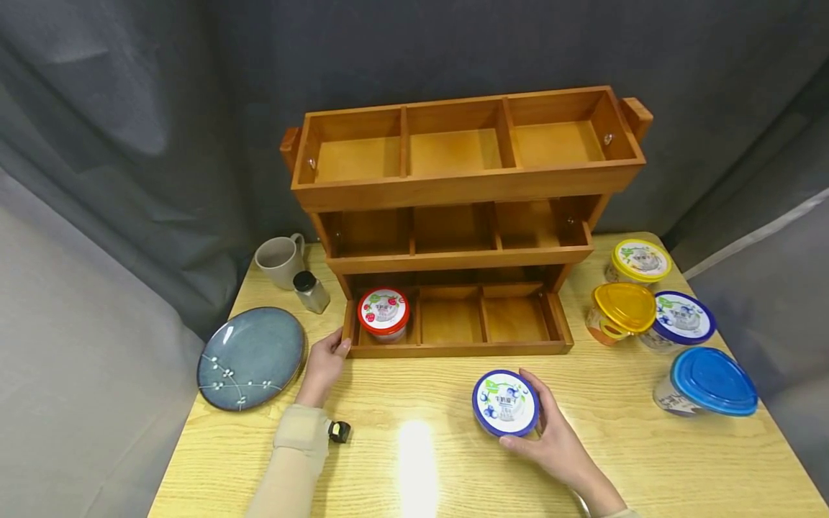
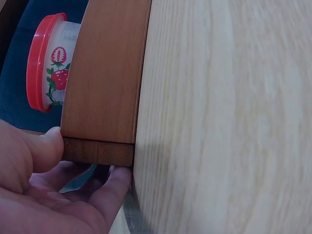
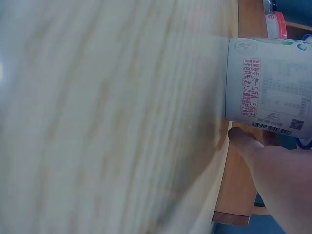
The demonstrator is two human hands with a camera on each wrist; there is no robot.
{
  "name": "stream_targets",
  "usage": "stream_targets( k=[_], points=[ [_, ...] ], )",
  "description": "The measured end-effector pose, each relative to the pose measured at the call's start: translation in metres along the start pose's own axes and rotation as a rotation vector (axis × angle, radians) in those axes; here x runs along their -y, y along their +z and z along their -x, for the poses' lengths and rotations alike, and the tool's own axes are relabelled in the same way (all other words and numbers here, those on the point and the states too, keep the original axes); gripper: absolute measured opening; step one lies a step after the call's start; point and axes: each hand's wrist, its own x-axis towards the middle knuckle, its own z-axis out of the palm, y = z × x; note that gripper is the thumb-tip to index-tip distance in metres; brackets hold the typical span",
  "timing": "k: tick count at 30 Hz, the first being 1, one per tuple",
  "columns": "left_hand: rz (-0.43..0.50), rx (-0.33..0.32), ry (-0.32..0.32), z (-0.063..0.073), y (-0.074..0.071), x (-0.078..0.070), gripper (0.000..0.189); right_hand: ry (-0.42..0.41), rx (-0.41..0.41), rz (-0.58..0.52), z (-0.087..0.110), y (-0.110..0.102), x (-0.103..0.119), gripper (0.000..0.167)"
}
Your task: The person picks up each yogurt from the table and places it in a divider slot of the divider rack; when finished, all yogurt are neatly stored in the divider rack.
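My right hand (image 1: 555, 435) grips a round plastic tub (image 1: 506, 403) with a blue-rimmed white lid showing blueberries. It is held over the table in front of a three-tier wooden storage rack (image 1: 460, 350). In the right wrist view, printed label text and a barcode show on the side of the tub (image 3: 268, 90), with my thumb against it. My left hand (image 1: 326, 365) holds the front left corner of the rack's bottom tier, thumb and fingers on either side of the wood (image 2: 100, 152). A red-lidded tub (image 1: 383, 311) with strawberry pictures sits in that tier's left compartment.
Right of the rack stand a yellow-rimmed tub (image 1: 641, 260), an orange-yellow-lidded tub (image 1: 624, 308), a dark-blue-rimmed tub (image 1: 681, 318) and a bright-blue-lidded tub (image 1: 714, 381). At left are a blue-grey plate (image 1: 251, 352), a mug (image 1: 280, 265) and a black-capped jar (image 1: 312, 293).
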Motion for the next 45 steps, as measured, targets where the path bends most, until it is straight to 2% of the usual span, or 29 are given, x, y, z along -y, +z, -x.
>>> stream_targets(
  k=[12, 17, 27, 32, 37, 45],
  points=[
    [-0.002, 0.002, 0.014, 0.001, 0.0, 0.002, 0.047, 0.024, -0.006, -0.01, 0.001, 0.005, 0.0, 0.107],
    [0.013, 0.011, -0.006, 0.001, -0.001, 0.002, 0.048, 0.036, -0.008, -0.006, 0.001, 0.007, 0.002, 0.107],
    [0.024, 0.017, -0.022, 0.0, -0.001, 0.001, 0.049, -0.024, -0.013, 0.016, 0.002, 0.009, 0.008, 0.103],
    [0.024, 0.02, -0.022, -0.001, -0.001, 0.002, 0.049, -0.037, -0.01, 0.013, 0.0, 0.01, 0.019, 0.104],
    [0.027, 0.019, -0.026, -0.001, -0.002, 0.001, 0.049, -0.087, 0.002, 0.002, -0.006, 0.011, 0.035, 0.104],
    [0.034, 0.023, -0.021, 0.001, -0.002, -0.001, 0.049, -0.146, 0.015, 0.033, -0.024, 0.007, 0.06, 0.104]
  ],
)
